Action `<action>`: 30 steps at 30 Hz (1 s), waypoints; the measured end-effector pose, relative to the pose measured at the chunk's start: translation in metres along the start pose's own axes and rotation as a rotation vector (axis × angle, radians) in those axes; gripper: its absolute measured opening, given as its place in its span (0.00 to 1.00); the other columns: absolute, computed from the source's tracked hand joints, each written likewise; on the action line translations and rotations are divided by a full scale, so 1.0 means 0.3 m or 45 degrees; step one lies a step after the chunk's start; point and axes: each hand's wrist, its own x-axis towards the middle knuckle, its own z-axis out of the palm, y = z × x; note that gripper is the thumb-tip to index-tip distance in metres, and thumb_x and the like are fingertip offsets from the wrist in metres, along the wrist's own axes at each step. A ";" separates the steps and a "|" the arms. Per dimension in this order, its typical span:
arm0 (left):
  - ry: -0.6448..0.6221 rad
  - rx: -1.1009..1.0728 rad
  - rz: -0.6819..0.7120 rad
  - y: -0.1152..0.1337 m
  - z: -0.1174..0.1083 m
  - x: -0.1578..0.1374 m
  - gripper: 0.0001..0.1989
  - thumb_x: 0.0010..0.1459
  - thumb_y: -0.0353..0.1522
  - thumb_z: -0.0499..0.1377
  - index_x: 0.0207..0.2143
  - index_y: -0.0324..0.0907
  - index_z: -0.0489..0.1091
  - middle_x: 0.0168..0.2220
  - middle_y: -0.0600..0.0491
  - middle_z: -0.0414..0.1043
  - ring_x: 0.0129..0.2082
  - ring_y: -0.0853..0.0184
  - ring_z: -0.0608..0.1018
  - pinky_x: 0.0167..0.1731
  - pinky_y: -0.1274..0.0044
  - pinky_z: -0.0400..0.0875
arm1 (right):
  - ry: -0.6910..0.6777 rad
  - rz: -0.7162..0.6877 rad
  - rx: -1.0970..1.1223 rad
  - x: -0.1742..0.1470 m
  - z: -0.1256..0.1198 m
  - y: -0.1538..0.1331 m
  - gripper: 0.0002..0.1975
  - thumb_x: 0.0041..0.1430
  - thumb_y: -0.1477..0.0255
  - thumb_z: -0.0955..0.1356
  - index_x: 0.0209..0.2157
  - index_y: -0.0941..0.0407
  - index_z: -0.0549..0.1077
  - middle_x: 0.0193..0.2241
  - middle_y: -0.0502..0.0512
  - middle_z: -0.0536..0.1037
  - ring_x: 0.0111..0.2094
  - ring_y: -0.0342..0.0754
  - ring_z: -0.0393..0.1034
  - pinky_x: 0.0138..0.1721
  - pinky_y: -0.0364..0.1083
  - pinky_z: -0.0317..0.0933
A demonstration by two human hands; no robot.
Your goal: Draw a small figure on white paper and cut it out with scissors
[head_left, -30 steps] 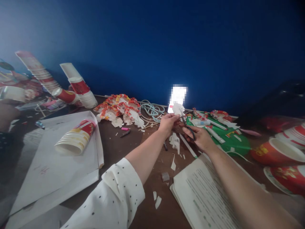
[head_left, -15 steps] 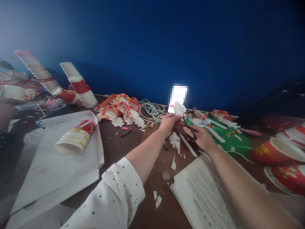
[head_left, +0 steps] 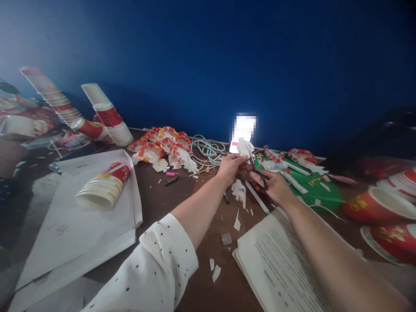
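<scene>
Between the fingers of my left hand [head_left: 231, 168] is a white paper cutout [head_left: 245, 147] with jagged edges, held up in front of a bright screen [head_left: 243, 125]. My right hand [head_left: 272, 184] is closed around the dark handles of a pair of scissors [head_left: 261, 177]. The blades point up and left toward the paper's lower right edge; whether they touch it I cannot tell. Below my hands, another white paper cutout [head_left: 239, 192] and a white marker [head_left: 257, 197] lie on the brown table [head_left: 191, 284].
Red-and-white paper cutouts [head_left: 162, 149] are heaped by the blue wall, beside a coiled light-blue cord [head_left: 208, 147]. Stacked paper cups [head_left: 103, 186] lie on a white board [head_left: 78, 242] at left. Printed sheets [head_left: 276, 264] sit under my right forearm. Red cups [head_left: 378, 203] stand at right.
Almost nothing differs. Both hands stay in place with the paper and the scissors, and the view has shifted only very slightly.
</scene>
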 end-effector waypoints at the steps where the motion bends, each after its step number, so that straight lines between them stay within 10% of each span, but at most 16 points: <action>1: 0.000 0.002 -0.004 0.000 0.000 -0.001 0.09 0.48 0.27 0.68 0.24 0.36 0.69 0.21 0.55 0.70 0.21 0.75 0.72 0.30 0.79 0.69 | -0.003 -0.010 -0.009 0.000 0.000 0.000 0.22 0.51 0.52 0.72 0.41 0.53 0.80 0.21 0.49 0.71 0.21 0.42 0.62 0.22 0.43 0.54; 30: -0.035 -0.013 0.042 -0.003 -0.009 0.008 0.08 0.51 0.27 0.66 0.24 0.36 0.69 0.23 0.54 0.71 0.23 0.74 0.73 0.32 0.79 0.68 | 0.002 0.090 0.283 0.003 0.007 0.023 0.21 0.49 0.52 0.73 0.38 0.54 0.78 0.26 0.53 0.75 0.23 0.44 0.67 0.18 0.43 0.50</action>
